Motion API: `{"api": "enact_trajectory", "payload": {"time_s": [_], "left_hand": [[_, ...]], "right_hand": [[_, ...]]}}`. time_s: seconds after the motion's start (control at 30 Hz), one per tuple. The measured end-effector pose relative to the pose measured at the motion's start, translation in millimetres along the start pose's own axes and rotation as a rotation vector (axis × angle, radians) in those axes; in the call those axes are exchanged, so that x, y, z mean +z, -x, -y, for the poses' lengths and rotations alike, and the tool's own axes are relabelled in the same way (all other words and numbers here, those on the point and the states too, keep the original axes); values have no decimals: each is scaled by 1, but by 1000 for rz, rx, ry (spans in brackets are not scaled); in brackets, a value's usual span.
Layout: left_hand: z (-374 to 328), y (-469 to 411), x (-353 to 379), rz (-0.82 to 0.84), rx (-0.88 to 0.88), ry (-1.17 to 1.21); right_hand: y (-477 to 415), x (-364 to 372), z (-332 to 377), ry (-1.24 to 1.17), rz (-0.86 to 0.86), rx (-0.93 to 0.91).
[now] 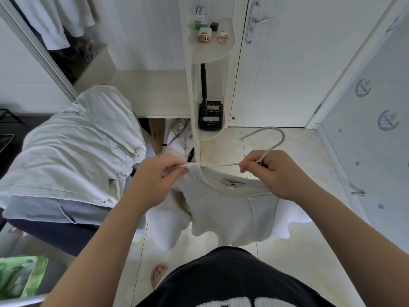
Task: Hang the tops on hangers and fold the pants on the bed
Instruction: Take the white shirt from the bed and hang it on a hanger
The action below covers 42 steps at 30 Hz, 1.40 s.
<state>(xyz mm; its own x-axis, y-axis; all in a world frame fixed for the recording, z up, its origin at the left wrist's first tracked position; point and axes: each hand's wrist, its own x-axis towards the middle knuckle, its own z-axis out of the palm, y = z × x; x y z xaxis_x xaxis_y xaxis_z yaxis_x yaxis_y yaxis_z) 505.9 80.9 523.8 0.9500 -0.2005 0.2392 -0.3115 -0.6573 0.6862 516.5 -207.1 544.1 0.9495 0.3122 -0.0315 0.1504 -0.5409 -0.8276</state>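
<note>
at the near left edge i see a green bag point(21, 276), and beyond it a pale garment point(73, 147), pants by the look of its seams and rivets, lies draped over a blue-covered heap; i judge that folding is not yet begun. moving right, my left hand point(158, 176) pinches a bunch of fabric at the shoulder of the light grey top point(230, 214), thumb and fingers pressed on the cloth where it meets the end of the hanger's arm. the top hangs in the air in front of my body, near the middle of the scene, above the tiled floor point(298, 156), with its neckline open toward me and one shoulder seemingly on the wire. the hanger point(282, 136) is thin and pale, its hook curving up and to the far right. my right hand point(275, 172) curls its fingers round the hanger's neck just below the hook. i judge the step in hand to be threading this top onto the hanger. next i need to work the right shoulder over the other arm, which i cannot see, then carry it to the wardrobe at far left.
</note>
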Motion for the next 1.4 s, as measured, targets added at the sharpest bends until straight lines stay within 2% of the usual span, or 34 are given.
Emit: {"api": "enact_trajectory", "payload": {"time_s": [0.1, 0.27, 0.37, 0.43, 0.5, 0.63, 0.7, 0.87, 0.97, 1.1, 1.23, 1.3, 1.4], "left_hand": [[-4, 0, 3, -46, 67, -24], [-13, -5, 12, 22, 103, -59], [-14, -7, 16, -35, 91, -49], [-8, -8, 13, -78, 50, -40], [0, -7, 4, -117, 16, 0], [14, -4, -18, -173, -35, 37], [19, -5, -25, -171, -49, 10], [31, -8, -34, -156, -25, -137], [37, -8, -36, -175, -11, -179], [39, -11, -29, -175, 2, -267], [36, -9, -31, -315, -28, -84], [31, -11, -34, -315, -5, 30], [26, -23, -39, -284, 27, 69]], "right_hand": [[-2, -3, 2, -12, -4, 1], [-7, 1, 2, -31, -20, -18], [-12, 2, -2, -78, -41, -22], [-11, -3, -15, -29, 2, -40], [-9, -13, -38, 104, 90, 23], [-1, -33, -92, 244, 207, 285], [-1, -35, -107, 282, 152, 330], [-5, -37, -105, 286, -158, 254], [-10, -40, -94, 292, -249, 246], [-10, -43, -73, 117, -403, 181], [-1, -42, -58, 65, -324, -40], [-1, -44, -56, 21, -257, -19], [-13, -49, -52, 147, -244, 6]]}}
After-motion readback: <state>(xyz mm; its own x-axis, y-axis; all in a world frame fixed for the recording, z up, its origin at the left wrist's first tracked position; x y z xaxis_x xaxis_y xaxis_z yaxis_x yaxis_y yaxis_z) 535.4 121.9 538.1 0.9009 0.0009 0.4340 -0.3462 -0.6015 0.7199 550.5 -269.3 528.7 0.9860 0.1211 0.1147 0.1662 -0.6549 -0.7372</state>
